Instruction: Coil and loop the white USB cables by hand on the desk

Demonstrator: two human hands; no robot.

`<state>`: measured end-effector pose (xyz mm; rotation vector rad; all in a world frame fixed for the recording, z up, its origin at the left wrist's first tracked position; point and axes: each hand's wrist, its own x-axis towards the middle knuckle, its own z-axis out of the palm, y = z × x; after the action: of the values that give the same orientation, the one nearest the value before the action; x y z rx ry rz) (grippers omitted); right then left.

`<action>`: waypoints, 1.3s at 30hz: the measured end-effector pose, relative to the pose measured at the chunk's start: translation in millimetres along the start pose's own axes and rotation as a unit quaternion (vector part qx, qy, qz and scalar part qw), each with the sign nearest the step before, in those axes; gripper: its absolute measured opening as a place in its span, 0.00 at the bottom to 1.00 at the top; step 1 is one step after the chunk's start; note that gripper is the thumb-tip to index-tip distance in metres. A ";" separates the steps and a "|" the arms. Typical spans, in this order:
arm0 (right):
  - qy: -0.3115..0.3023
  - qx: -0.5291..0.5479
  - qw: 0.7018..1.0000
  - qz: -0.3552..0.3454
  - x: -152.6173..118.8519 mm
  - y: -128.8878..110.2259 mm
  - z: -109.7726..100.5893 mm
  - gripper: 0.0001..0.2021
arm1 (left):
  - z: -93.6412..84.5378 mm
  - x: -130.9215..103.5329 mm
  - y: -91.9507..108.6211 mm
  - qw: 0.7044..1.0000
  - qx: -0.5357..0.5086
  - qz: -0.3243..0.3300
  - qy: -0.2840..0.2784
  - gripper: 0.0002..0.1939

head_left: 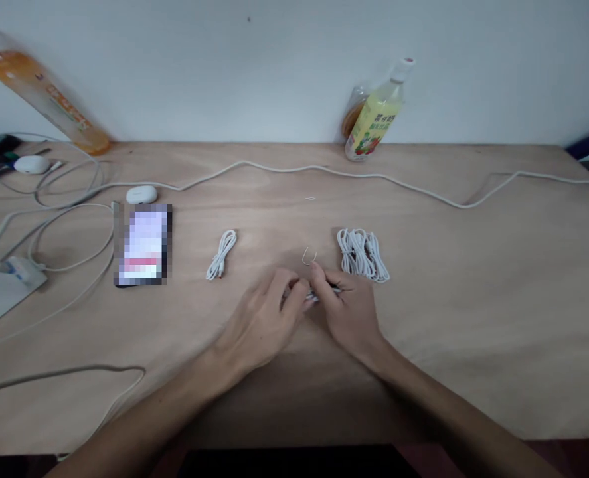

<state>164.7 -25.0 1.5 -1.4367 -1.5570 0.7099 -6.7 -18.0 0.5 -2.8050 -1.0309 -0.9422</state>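
Between my two hands is a coiled white cable [312,297], mostly covered by the fingers. My left hand [267,315] is closed around its left end, thumb and fingertips bent inward. At the other end my right hand [354,309] grips it, thumb on top. A thin, pale twist tie [306,259] curves up in an open loop beside the right thumb; whether it is wrapped around the cable is hidden. Just beyond my right hand lies a group of several bundled white cables [362,253]. A single bundled white cable [222,255] rests farther left.
Left on the wooden table [473,299] are a phone [143,244], a white earbud case [141,194] and tangled cords. A long white cord [284,170] crosses the back. An orange drink bottle [50,99] and a yellow bottle [376,116] stand by the wall. Another small tie [310,198] lies ahead.
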 end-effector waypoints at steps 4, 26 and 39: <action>-0.091 0.091 0.983 0.133 2.7 0.5 -0.4 0.25 | -1.4 5.4 -2.5 0.995 0.081 0.057 0.022 0.16; 0.067 -0.116 0.980 -0.150 -2.6 3.6 1.9 0.21 | -0.1 -0.9 5.4 0.998 -0.045 -0.037 -0.004 0.13; -0.076 0.037 0.994 0.064 4.2 -1.1 -1.0 0.23 | 4.4 -2.3 1.5 0.997 0.069 -0.015 -0.032 0.14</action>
<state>165.3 -21.2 3.8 -1.4650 -1.5455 0.9635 -4.9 -19.6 -4.0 -2.7307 -1.1031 -0.7568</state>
